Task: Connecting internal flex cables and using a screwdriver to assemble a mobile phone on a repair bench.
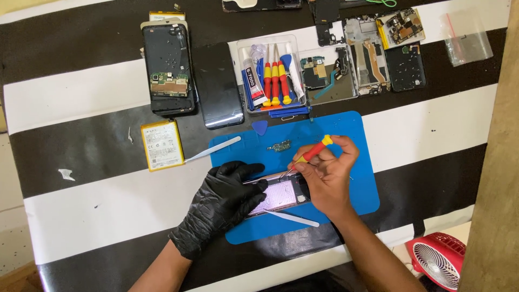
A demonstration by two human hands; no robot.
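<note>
You see a yellow battery label [159, 145] left of the mat, a white glue-tube label [252, 80] in the clear tray, and a dark screen [218, 85] beside it.

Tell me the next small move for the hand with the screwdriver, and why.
Probably turn the red-and-yellow screwdriver in place: its tip already sits at the upper edge of the opened phone, the right hand pinches its handle, and the gloved left hand pins the phone flat on the blue mat.

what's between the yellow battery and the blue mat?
Head view: a white plastic pry tool spans that gap, one end by the yellow battery, the other resting on the blue mat edge.
</note>
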